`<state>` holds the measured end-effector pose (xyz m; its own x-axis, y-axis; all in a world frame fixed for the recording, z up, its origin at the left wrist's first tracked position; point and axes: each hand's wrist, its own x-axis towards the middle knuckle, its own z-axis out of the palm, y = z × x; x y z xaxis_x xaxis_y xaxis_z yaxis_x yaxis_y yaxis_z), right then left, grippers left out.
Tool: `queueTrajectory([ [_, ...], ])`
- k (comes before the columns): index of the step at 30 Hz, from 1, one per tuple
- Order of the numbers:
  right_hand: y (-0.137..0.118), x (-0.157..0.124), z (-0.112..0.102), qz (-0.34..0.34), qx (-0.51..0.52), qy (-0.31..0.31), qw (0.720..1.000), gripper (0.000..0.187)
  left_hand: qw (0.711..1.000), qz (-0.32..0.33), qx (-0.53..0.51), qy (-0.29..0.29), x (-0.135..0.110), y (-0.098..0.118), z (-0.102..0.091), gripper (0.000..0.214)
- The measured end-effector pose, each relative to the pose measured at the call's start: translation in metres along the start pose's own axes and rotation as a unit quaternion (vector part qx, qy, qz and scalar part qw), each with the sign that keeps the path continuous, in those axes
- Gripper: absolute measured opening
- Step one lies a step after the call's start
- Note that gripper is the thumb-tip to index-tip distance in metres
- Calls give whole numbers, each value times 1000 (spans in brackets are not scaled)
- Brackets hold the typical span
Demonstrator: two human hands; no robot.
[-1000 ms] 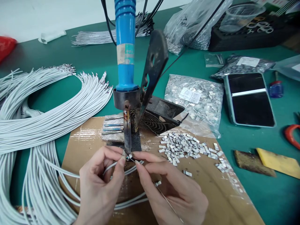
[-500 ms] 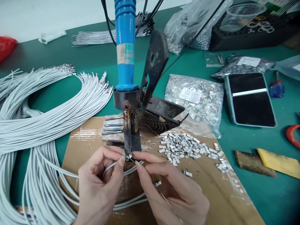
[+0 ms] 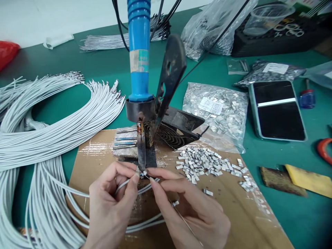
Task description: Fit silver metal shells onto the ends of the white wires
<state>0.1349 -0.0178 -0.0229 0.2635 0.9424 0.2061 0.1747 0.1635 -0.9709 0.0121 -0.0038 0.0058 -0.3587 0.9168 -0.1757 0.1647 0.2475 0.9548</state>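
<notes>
A blue-handled soldering iron (image 3: 139,52) is clamped upright, its dark tip (image 3: 141,157) pointing down between my hands. My left hand (image 3: 114,200) is closed in a pinch on the end of a white cable (image 3: 121,185), just beside the tip. From the other side, my right hand (image 3: 192,204) pinches a thin solder wire (image 3: 146,176), whose tail (image 3: 188,224) runs out below the fingers. A tiny shiny metal piece (image 3: 142,174) sits under the tip between my fingertips; its details are too small to make out.
Many small metal pieces (image 3: 204,162) lie piled on the cardboard (image 3: 249,214). Bundled white cables (image 3: 52,138) cover the left side. Behind the iron stand a black fan (image 3: 178,128) and a bag of metal pieces (image 3: 215,114). A phone (image 3: 278,110) and a yellow sponge (image 3: 308,180) lie right.
My left hand has shifted very slightly to the right. Both hands keep their pinches at the iron's tip; otherwise the scene looks the same.
</notes>
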Motion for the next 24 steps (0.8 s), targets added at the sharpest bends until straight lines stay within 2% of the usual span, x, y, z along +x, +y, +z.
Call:
queueTrajectory([
  [24, -1, -2, 3, -12, 0, 27, 1000, 19, 1000, 14, -6, 0, -1, 0, -1, 14],
])
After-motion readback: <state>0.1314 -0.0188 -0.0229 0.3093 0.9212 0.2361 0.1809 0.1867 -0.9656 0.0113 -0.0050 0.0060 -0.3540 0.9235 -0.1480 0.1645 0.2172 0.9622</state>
